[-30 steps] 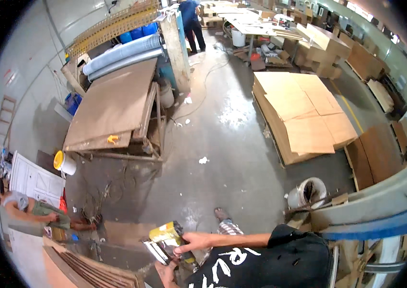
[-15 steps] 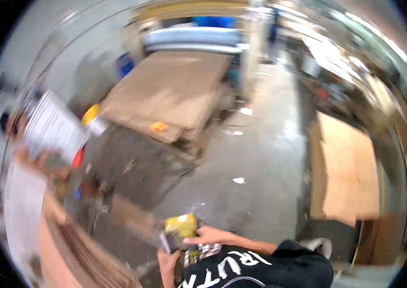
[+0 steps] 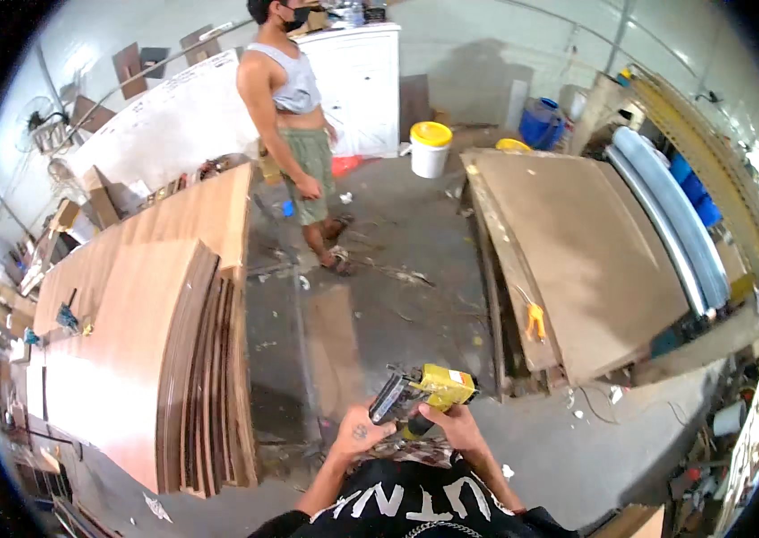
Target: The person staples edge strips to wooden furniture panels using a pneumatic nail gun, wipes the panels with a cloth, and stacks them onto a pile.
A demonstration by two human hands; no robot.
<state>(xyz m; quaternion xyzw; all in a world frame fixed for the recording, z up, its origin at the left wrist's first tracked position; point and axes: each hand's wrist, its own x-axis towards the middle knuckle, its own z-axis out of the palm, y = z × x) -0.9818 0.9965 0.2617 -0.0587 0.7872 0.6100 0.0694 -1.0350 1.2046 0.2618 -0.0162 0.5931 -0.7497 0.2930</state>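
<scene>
In front of my chest I hold a yellow and black nail gun (image 3: pixel 438 386) with both hands. My left hand (image 3: pixel 363 433) is closed around its dark magazine end on the left. Under the yellow body, my right hand (image 3: pixel 457 427) is closed around the handle, its thumb lying along the side. Parts of the tool are hidden behind my fingers, so the trigger does not show.
A stack of wood panels (image 3: pixel 120 350) stands at left. To the right is a board-covered platform (image 3: pixel 586 260) with an orange tool (image 3: pixel 534 320) and rollers (image 3: pixel 671 220). Another person (image 3: pixel 294 134) stands ahead, near a white bucket with yellow lid (image 3: pixel 430 151).
My view has swung left, bringing the panel stack and the other person fully into sight. Both hands keep hold of the nail gun, which was blurred before.
</scene>
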